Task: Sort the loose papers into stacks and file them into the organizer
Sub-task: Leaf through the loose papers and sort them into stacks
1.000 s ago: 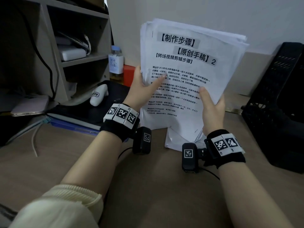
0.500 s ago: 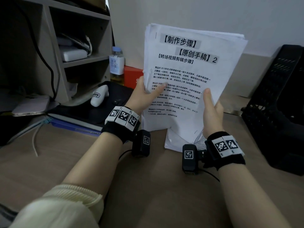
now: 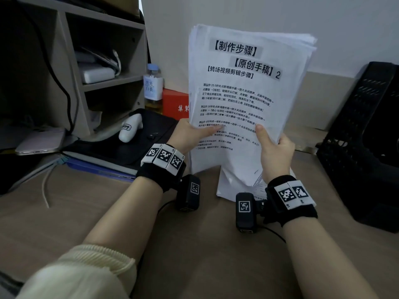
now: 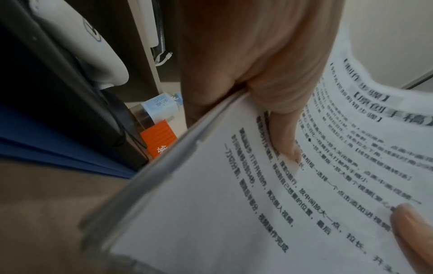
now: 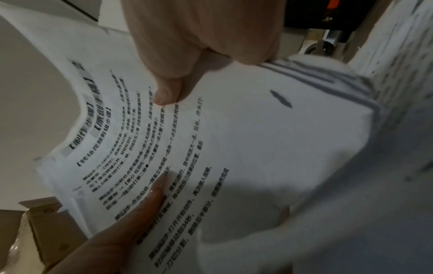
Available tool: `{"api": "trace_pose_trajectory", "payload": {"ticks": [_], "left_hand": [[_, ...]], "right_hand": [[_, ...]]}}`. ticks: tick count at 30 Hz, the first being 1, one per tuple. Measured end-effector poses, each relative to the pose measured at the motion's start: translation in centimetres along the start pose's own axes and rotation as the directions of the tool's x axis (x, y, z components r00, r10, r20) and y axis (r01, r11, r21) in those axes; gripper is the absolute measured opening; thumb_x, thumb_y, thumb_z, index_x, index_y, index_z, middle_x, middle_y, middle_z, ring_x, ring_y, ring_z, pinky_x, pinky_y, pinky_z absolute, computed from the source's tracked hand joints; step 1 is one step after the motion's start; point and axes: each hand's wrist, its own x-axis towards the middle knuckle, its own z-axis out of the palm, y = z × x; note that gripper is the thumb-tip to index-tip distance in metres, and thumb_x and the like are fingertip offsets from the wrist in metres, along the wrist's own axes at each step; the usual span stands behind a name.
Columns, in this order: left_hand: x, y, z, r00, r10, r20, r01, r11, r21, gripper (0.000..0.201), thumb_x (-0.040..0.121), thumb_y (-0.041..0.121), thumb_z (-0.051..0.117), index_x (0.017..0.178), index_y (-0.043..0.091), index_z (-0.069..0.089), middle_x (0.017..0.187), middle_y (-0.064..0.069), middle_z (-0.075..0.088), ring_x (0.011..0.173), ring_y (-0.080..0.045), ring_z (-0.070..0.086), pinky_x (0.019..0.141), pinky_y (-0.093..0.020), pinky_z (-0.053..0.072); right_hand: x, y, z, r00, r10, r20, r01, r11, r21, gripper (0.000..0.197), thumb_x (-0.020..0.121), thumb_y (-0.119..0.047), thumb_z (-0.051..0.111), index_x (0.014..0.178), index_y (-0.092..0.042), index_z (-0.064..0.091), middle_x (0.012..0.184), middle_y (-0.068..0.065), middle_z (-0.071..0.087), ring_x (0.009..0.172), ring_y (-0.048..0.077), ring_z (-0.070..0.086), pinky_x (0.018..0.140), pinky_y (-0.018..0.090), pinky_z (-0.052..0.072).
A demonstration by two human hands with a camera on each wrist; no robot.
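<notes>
A thick stack of white printed papers (image 3: 248, 93) stands upright above the desk, its top sheet facing me with bold Chinese headings. My left hand (image 3: 190, 134) grips the stack's left edge, thumb lying across the text (image 4: 283, 133). My right hand (image 3: 274, 149) holds the right edge, thumb pressed on the front sheet (image 5: 166, 92). The lower right corner of the stack is bent and crumpled. More white sheets (image 3: 226, 188) lie flat on the desk under the stack. The black mesh organizer (image 3: 367, 137) stands to the right, apart from the papers.
A grey shelf unit (image 3: 97, 78) stands at the back left, with a small bottle (image 3: 153, 87) and an orange box (image 3: 174, 104) beside it. A white device (image 3: 129, 128) lies on a black pad, with blue folders (image 3: 97, 167) underneath. A white cable (image 3: 45, 190) crosses the desk at left.
The stack has sunk a little toward the desk and turned more upright, both hands keeping their hold. The view has tilted slightly downward.
</notes>
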Motion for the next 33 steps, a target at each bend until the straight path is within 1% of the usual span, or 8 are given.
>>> {"api": "trace_pose_trajectory", "payload": {"ticks": [4,11,15,18,23,26,30,33], "left_hand": [[-0.2,-0.2,0.0,1.000,0.023,-0.010,-0.023,1.000,-0.018,0.037,0.078,0.012,0.078,0.113,0.001,0.068,0.107,-0.008,0.073,0.095,-0.016,0.072,0.082,-0.033,0.059],[-0.1,-0.4,0.0,0.997,-0.064,0.034,0.062,0.997,0.052,0.048,0.072,0.018,0.084,0.116,0.008,0.068,0.109,0.002,0.072,0.102,-0.011,0.069,0.093,-0.032,0.055],[-0.2,-0.5,-0.3,0.994,-0.100,0.053,0.095,0.992,0.087,0.051,0.072,0.016,0.083,0.119,0.005,0.066,0.118,-0.003,0.070,0.109,-0.014,0.066,0.095,-0.029,0.054],[-0.3,-0.6,-0.6,0.987,-0.145,0.069,0.133,0.980,0.150,0.062,0.061,0.031,0.088,0.115,0.008,0.069,0.114,-0.001,0.072,0.107,-0.013,0.067,0.097,-0.035,0.053],[-0.5,-0.5,-0.7,0.983,-0.177,0.051,0.164,0.965,0.207,0.076,0.049,0.047,0.091,0.113,0.012,0.070,0.110,0.002,0.074,0.106,-0.016,0.068,0.097,-0.039,0.053],[-0.6,-0.5,-0.7,0.987,-0.158,0.018,0.149,0.959,0.241,0.090,0.037,0.059,0.089,0.110,0.009,0.071,0.106,-0.001,0.075,0.105,-0.023,0.069,0.095,-0.045,0.054],[-0.4,-0.8,-0.8,0.987,-0.148,-0.054,0.157,0.950,0.269,0.111,0.030,0.071,0.086,0.114,0.000,0.067,0.118,-0.020,0.067,0.113,-0.035,0.063,0.093,-0.054,0.053],[-1.1,0.9,-0.4,0.992,-0.095,-0.081,0.114,0.955,0.274,0.077,0.059,0.047,0.089,0.115,0.000,0.066,0.117,-0.017,0.069,0.102,-0.025,0.067,0.093,-0.045,0.054]], "right_hand": [[-0.1,-0.4,0.0,0.999,-0.028,-0.017,0.028,1.000,0.001,0.013,0.085,-0.019,0.072,0.075,-0.021,0.064,0.074,-0.011,0.067,0.065,-0.003,0.062,0.062,0.016,0.049],[-0.1,0.2,-0.5,0.994,0.097,0.051,-0.097,0.995,-0.007,0.015,0.086,-0.009,0.069,0.094,-0.022,0.064,0.091,-0.011,0.070,0.076,-0.002,0.068,0.064,0.014,0.052],[-0.1,0.8,-1.1,0.981,0.176,0.082,-0.171,0.983,-0.065,0.029,0.080,-0.004,0.074,0.105,-0.014,0.065,0.097,-0.006,0.071,0.085,0.005,0.069,0.071,0.018,0.054],[0.0,1.5,-1.5,0.954,0.283,0.101,-0.264,0.950,-0.164,0.035,0.074,0.005,0.076,0.100,-0.016,0.066,0.096,-0.003,0.071,0.083,0.006,0.068,0.073,0.020,0.053],[0.7,2.7,-2.3,0.881,0.470,0.063,-0.405,0.815,-0.414,0.037,0.069,0.016,0.072,0.098,-0.005,0.065,0.103,0.011,0.069,0.098,0.027,0.065,0.088,0.032,0.049],[0.8,2.5,-2.6,0.865,0.500,0.039,-0.418,0.763,-0.494,0.035,0.073,0.013,0.072,0.105,0.003,0.060,0.104,0.013,0.065,0.099,0.027,0.061,0.085,0.030,0.045],[0.5,2.3,-2.3,0.873,0.477,0.102,-0.388,0.805,-0.448,0.032,0.080,0.002,0.072,0.110,-0.008,0.064,0.112,0.009,0.068,0.100,0.024,0.063,0.091,0.035,0.049],[0.1,1.6,-1.6,0.886,0.427,0.183,-0.324,0.850,-0.415,0.029,0.087,-0.006,0.067,0.114,-0.016,0.062,0.112,0.000,0.067,0.101,0.019,0.062,0.091,0.033,0.047]]}}
